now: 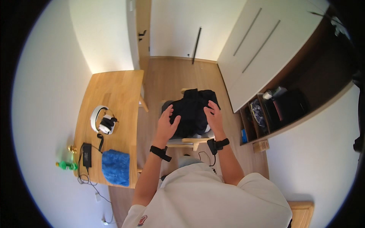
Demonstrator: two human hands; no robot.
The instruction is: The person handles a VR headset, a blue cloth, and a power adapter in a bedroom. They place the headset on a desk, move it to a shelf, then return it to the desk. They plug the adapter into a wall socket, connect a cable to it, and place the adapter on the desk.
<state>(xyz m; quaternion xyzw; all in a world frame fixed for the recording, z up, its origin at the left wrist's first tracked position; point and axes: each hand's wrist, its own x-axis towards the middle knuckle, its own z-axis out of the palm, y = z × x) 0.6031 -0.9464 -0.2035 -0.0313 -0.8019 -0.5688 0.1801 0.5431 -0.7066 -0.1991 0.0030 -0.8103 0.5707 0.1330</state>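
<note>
Black cloth, looking like a folded garment [189, 114], lies over a wooden chair [196, 140] in front of me. My left hand [168, 125] is at the cloth's left side, fingers apart and holding nothing. At its right side is my right hand [214, 118], its fingers loosely curved and apart, also empty. Whether either hand touches the cloth cannot be told. Each wrist wears a black strap; the right one carries a small black device [212, 146] with a cable. A small white patch shows under the cloth near my right hand.
On the wooden table [122, 85] at left are white headphones [98, 119], a blue towel [115, 167] and a black power adapter [87, 155] with cables. A green bottle [67, 165] is by its left edge. A white wardrobe [251, 42] and dark open shelves [251, 122] stand at right.
</note>
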